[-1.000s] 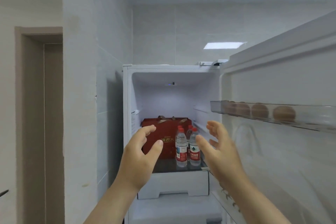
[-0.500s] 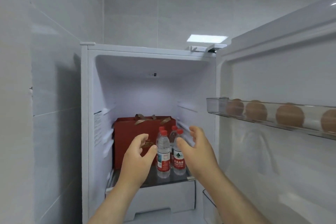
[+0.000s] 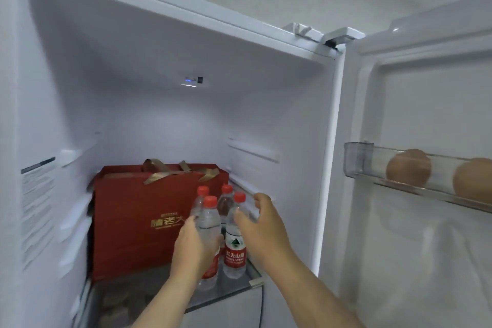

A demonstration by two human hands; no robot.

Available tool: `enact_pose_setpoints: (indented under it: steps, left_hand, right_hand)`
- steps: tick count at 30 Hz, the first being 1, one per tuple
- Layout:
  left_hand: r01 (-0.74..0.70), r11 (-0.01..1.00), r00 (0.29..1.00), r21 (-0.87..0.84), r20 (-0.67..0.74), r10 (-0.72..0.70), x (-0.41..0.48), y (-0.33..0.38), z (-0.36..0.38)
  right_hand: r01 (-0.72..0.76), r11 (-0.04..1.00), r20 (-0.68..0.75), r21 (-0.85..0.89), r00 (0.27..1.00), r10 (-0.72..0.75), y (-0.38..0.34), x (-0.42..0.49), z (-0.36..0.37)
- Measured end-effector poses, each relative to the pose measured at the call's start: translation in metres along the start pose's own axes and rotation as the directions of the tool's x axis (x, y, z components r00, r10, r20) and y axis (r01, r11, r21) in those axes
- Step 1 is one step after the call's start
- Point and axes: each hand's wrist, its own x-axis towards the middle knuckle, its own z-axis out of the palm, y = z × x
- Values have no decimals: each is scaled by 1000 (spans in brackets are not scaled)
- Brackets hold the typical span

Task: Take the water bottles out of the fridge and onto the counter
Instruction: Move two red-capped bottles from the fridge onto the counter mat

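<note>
Moved: both hands now reach the clear red-capped water bottles.
Left hand: fingers wrap front bottle.
Right hand: fingers spread, curled.

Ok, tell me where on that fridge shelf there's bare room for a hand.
Free: the glass shelf front-left, before the red gift box, and all the space above it. Crowded: the right side, four water bottles packed between box and right wall, both hands there.

Single head-worn wide-angle camera, close up at the open fridge, facing straight into the compartment and tilted slightly upward, glass shelf at 6 o'clock, door rack at 3 o'clock.
</note>
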Motion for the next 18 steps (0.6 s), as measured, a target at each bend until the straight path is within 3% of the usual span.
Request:
enact_pose_setpoints:
  steps: [8,13,18]
  left_hand:
    - [-1,999,997,42,-71,4,34,-29,21]
    - [2,998,984,58,-179,9,38,-49,-2]
    - [-21,996,967,82,-250,41,46,-78,-30]
  right_hand:
    - [-111,988,-90,-106,991,102,39,57,32]
    - [-303,939,-162,-164,947,277,71,81,53]
    - [-345,923,-188,-171,931,313,106,97,72]
